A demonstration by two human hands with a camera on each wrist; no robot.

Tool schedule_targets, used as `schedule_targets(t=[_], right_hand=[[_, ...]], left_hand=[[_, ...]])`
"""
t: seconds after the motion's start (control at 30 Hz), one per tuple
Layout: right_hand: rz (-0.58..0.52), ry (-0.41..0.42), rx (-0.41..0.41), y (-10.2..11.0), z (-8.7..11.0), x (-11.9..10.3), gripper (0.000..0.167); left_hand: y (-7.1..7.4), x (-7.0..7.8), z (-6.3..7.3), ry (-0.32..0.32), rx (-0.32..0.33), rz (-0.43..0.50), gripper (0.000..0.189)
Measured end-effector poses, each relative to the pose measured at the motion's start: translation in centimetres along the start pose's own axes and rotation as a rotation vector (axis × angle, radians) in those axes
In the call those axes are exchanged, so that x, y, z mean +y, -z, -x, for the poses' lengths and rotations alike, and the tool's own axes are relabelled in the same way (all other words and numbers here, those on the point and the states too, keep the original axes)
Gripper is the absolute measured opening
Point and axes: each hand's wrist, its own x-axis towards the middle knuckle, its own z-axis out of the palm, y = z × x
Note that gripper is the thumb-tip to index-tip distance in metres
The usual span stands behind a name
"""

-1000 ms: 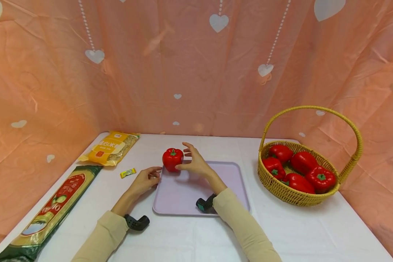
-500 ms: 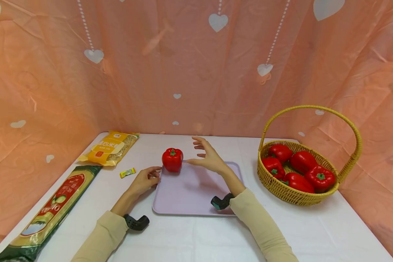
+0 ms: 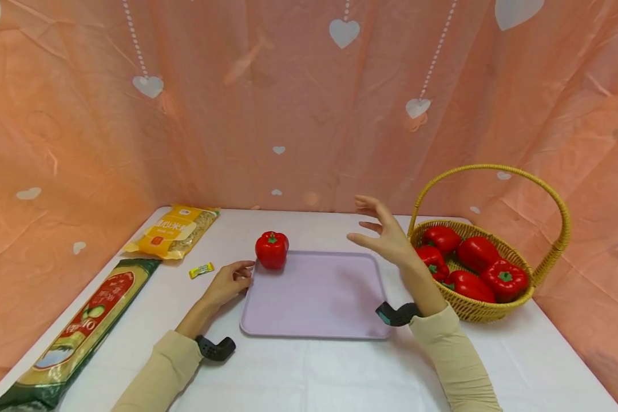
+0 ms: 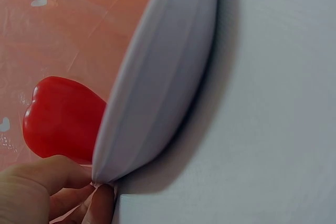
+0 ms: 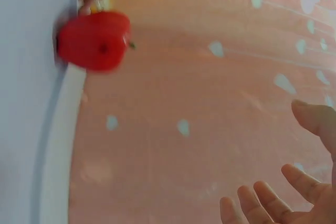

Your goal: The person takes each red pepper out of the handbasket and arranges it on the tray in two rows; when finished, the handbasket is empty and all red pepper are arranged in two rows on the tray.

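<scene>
In the head view a red bell pepper [image 3: 272, 250] stands upright, stem up, on the far left corner of a pale purple tray [image 3: 316, 335]. My left hand [image 3: 230, 282] is at the tray's left edge. The left wrist view shows its thumb and fingers pinching the tray's rim [image 4: 157, 82] near a corner, close to the bell pepper [image 4: 65, 119]. My right hand [image 3: 386, 233] hovers beyond the tray's right side, fingers spread and holding nothing. Close to its right is a woven basket [image 3: 458, 306] holding several red bell peppers [image 3: 478, 255].
The basket's tall handle [image 3: 489, 167] arches above it. To the left lie a yellow bag of grain [image 3: 172, 233], a small yellow packet [image 3: 201, 270] and a long green-and-gold package [image 3: 90, 326]. A pink curtain [image 3: 309, 114] hangs behind the white table [image 3: 298, 377].
My right hand has moved away from the bell pepper on the tray, rightward and up toward the basket. The left hand, the tray and that pepper have stayed in place.
</scene>
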Motion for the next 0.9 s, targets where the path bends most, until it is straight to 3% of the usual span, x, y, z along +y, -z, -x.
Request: schedule_targets(t=[0.2,0.4,0.7,0.9], right_hand=[[0.077,-0.034,0.101,4.6,1.9,0.1,0.071],[0.163,-0.122,0.181,8.9,3.7,0.0,0.068],[0.342,-0.301,0.12,14.8,5.3,0.2,0.062],[0.361,-0.368,0.122,17.8,6.4,1.9,0.05]], left_hand=[[0.0,0.5,0.3,0.01,0.013,-0.014,0.045],[-0.1,-0.2,0.0,0.016,0.02,-0.016,0.045],[-0.1,-0.2,-0.1,-0.001,0.024,-0.012,0.045],[-0.1,-0.2,-0.2,-0.013,0.018,-0.001,0.045]])
